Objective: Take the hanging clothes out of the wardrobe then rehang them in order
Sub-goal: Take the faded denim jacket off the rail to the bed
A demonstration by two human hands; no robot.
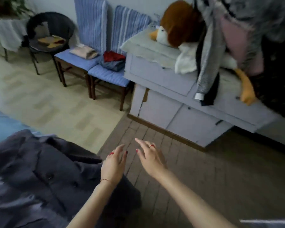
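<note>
A dark grey buttoned coat (39,175) lies spread on the bed at the lower left. My left hand (113,165) hovers just past the coat's right edge, fingers relaxed and empty. Beside it, my right hand (150,157) is held out over the floor with straight fingers, holding nothing. Several garments hang at the top right: a grey striped jacket (209,60), a pink garment (237,40) and a dark one (276,76). Their hangers and the rail are out of view.
A pale grey cabinet (164,99) stands under the hanging clothes, with a plush duck (176,25) and a white cloth on top. Two blue-cushioned stools (109,76) hold folded clothes. A black chair (49,33) stands at the back left. Brown floor lies ahead.
</note>
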